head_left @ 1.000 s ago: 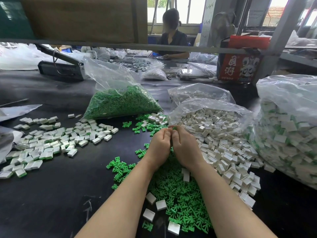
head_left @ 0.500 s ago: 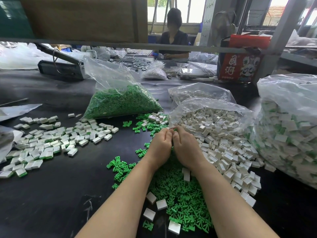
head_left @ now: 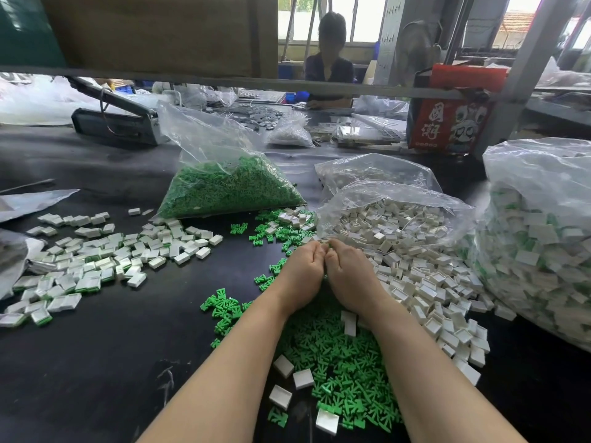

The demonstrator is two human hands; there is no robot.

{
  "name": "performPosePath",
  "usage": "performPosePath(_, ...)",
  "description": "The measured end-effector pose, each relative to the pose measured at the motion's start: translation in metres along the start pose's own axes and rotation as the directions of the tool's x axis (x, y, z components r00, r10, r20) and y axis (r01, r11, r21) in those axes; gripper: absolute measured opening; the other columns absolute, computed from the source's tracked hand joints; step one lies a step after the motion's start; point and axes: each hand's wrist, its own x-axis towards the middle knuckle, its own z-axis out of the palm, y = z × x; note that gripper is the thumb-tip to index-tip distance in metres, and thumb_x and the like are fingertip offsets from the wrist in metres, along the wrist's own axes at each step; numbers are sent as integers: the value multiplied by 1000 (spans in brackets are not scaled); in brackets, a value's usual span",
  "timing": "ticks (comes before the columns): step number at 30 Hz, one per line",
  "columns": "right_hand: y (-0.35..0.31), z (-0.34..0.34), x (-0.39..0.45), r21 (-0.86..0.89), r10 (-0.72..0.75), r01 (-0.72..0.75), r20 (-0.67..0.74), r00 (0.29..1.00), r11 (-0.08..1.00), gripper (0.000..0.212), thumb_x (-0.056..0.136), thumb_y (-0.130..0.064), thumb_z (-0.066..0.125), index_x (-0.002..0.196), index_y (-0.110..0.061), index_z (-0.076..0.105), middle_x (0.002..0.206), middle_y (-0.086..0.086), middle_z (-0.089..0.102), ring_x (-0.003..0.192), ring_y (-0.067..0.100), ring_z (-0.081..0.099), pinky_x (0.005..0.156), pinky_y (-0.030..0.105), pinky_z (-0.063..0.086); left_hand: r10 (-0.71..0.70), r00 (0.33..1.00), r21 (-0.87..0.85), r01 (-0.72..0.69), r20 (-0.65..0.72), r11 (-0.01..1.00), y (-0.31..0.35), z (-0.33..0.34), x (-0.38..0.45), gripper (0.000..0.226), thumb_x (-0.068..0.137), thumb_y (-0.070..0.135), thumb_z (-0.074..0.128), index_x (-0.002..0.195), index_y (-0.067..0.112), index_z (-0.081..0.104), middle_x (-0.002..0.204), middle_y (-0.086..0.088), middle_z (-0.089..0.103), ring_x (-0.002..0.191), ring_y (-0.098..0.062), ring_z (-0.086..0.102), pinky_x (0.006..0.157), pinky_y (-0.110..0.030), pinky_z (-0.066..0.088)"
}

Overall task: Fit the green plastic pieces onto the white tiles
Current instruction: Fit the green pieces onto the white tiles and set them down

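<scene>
My left hand (head_left: pixel 302 270) and my right hand (head_left: pixel 347 273) are pressed together at mid table, fingers curled round a small piece between the fingertips; a speck of green shows there, the rest is hidden. Beneath my wrists lies a heap of loose green plastic pieces (head_left: pixel 335 356). Loose white tiles (head_left: pixel 425 282) spill to the right from an open clear bag (head_left: pixel 393 219). A spread of fitted tiles with green edges (head_left: pixel 96 260) covers the left of the black table (head_left: pixel 96 362).
A clear bag of green pieces (head_left: pixel 224 190) stands behind my hands. A large bag of fitted tiles (head_left: pixel 543 251) fills the right side. A metal shelf bar (head_left: pixel 224 79) crosses above. A person sits at the far bench beside a red carton (head_left: pixel 447 123).
Both hands have stayed pressed together at the same spot, with only slight shifts of the fingertips. Nothing else moved.
</scene>
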Motion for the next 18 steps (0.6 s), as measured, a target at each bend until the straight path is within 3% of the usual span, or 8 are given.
performPosePath(5,1,2,0,26,21,-21,11,1000,999,27,100,-16,37,109,-5,60,102,14,67,94,29,59,79,36,43,-5,1000,-75,4,-11,997,2,1,-3,30,106,16,34,122,5,57,115,-8,64,109,-18,59,97,-27,45)
performPosePath(9,3,6,1,61,14,-19,76,997,998,46,99,-15,38,144,-14,44,137,11,57,125,23,51,98,25,34,-50,998,-196,40,-44,980,0,-1,-3,26,105,17,36,103,13,61,95,-1,65,90,-11,61,78,-18,47)
performPosePath(12,5,6,2,214,35,-52,84,996,975,58,95,-16,37,152,-18,31,150,8,44,137,18,40,114,28,28,-63,997,-319,43,-52,947,0,-2,-2,26,105,19,39,96,12,63,88,-2,67,82,-10,62,72,-19,50)
performPosePath(14,7,4,5,360,57,-65,33,998,931,53,96,-13,37,149,-14,38,146,9,49,133,21,46,114,41,35,-38,997,-418,4,-74,909,0,-2,-2,27,105,19,40,96,10,63,81,3,69,77,-7,64,71,-19,51)
performPosePath(16,7,3,7,441,84,-65,-22,996,895,42,100,-8,38,139,-12,52,127,10,64,114,28,61,99,50,48,-13,993,-468,-43,-116,883,2,-4,-2,24,104,19,41,98,12,63,76,11,70,75,-1,65,70,-14,49)
performPosePath(18,6,1,9,511,114,-58,-80,990,858,31,102,-10,37,120,-7,63,100,9,72,86,23,69,79,46,54,23,988,-453,-90,-152,887,5,-6,-2,22,103,22,43,107,17,64,77,17,69,77,4,63,73,-10,46)
